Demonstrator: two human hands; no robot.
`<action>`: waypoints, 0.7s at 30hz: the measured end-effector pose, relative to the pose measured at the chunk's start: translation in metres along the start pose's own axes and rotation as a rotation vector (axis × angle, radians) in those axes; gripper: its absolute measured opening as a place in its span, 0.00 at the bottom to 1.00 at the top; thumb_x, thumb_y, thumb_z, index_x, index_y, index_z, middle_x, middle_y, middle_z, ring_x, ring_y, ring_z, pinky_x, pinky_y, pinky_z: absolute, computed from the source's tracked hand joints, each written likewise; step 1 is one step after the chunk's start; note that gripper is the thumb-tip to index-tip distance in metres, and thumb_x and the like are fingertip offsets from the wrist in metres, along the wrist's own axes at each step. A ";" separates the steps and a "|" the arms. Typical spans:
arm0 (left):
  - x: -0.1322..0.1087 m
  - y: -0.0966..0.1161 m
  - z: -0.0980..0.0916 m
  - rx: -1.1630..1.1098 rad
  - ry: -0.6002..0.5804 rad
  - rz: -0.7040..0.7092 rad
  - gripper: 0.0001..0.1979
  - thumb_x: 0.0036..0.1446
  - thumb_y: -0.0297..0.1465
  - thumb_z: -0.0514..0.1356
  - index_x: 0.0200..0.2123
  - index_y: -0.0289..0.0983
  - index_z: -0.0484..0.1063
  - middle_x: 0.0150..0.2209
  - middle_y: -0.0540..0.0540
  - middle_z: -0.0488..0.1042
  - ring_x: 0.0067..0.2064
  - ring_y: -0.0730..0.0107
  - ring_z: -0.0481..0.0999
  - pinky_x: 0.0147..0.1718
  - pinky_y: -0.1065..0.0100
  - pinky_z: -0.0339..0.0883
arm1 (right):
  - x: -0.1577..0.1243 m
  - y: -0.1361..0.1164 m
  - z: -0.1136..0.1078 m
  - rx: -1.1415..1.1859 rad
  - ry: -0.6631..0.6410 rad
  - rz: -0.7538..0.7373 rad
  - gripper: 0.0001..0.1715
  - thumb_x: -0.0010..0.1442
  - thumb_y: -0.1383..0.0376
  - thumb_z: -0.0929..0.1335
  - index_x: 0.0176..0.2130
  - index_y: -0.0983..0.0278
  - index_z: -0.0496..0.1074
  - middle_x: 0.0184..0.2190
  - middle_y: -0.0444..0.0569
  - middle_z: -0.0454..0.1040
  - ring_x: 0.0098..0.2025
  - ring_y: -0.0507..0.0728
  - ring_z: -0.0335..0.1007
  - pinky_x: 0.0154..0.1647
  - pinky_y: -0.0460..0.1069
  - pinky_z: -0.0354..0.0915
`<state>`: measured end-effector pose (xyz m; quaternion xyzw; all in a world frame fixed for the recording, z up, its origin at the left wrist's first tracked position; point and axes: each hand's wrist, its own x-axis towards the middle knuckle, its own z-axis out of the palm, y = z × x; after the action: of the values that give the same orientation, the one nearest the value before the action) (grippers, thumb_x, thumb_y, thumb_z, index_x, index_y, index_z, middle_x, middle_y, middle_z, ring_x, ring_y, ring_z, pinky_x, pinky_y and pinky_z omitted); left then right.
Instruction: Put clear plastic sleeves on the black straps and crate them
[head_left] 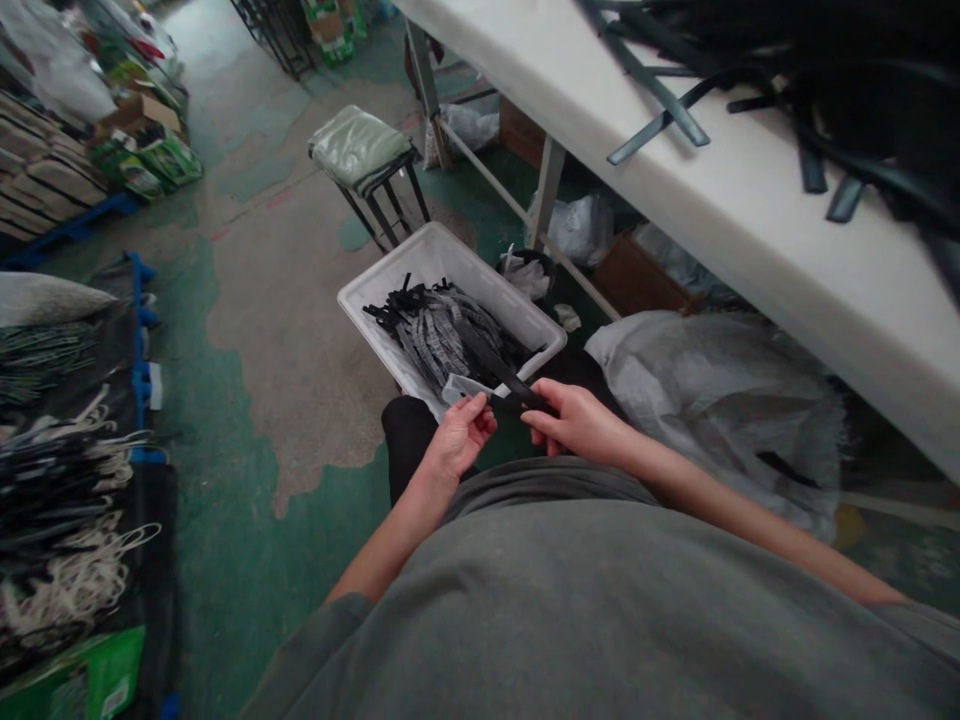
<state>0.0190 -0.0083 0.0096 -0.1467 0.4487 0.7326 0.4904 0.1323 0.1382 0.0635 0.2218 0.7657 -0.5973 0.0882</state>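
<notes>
My right hand [574,420] is closed around a long black strap [495,368] that slants up and left over a white plastic bin [390,270]. My left hand [461,438] pinches the strap's near end together with a small pale piece [461,388]. Both hands hover at the bin's near corner, above my lap. The bin holds a heap of black and grey straps [439,330].
A white table [720,210] at the right carries a pile of black straps [810,90]. Grey plastic bags [720,400] and a cardboard box lie under it. A cushioned stool [364,150] stands behind the bin. Bundled hangers [60,500] and stacked goods fill the left side.
</notes>
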 end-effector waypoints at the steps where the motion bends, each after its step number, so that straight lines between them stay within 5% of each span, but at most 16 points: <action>1: -0.002 -0.003 0.003 0.024 -0.029 -0.004 0.15 0.41 0.30 0.73 0.28 0.33 0.70 0.23 0.53 0.71 0.24 0.79 0.70 0.26 0.74 0.66 | 0.002 -0.003 0.001 -0.017 0.011 -0.011 0.06 0.60 0.64 0.66 0.35 0.62 0.63 0.23 0.41 0.74 0.17 0.49 0.69 0.16 0.42 0.62; 8: -0.008 0.011 -0.008 -0.002 -0.002 0.040 0.18 0.40 0.29 0.73 0.25 0.34 0.65 0.21 0.57 0.65 0.21 0.84 0.64 0.24 0.77 0.63 | -0.012 -0.020 -0.017 -0.070 -0.049 -0.056 0.11 0.59 0.60 0.67 0.41 0.61 0.65 0.27 0.43 0.76 0.20 0.51 0.72 0.19 0.44 0.64; 15: -0.011 0.002 0.006 -0.006 -0.101 -0.018 0.16 0.40 0.31 0.73 0.29 0.33 0.70 0.22 0.55 0.66 0.23 0.82 0.66 0.25 0.75 0.65 | 0.000 -0.027 -0.006 -0.249 0.063 -0.118 0.07 0.60 0.61 0.65 0.36 0.61 0.62 0.24 0.43 0.75 0.19 0.51 0.69 0.20 0.45 0.61; 21: -0.011 0.012 0.002 -0.107 -0.039 0.088 0.17 0.39 0.28 0.74 0.25 0.34 0.66 0.20 0.57 0.63 0.22 0.85 0.64 0.24 0.78 0.63 | -0.012 -0.034 -0.022 -0.241 0.035 -0.112 0.07 0.60 0.59 0.65 0.36 0.60 0.64 0.26 0.43 0.76 0.18 0.51 0.68 0.19 0.46 0.59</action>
<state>0.0144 -0.0145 0.0238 -0.1388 0.4053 0.7790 0.4578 0.1309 0.1495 0.1042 0.1769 0.8444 -0.5012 0.0673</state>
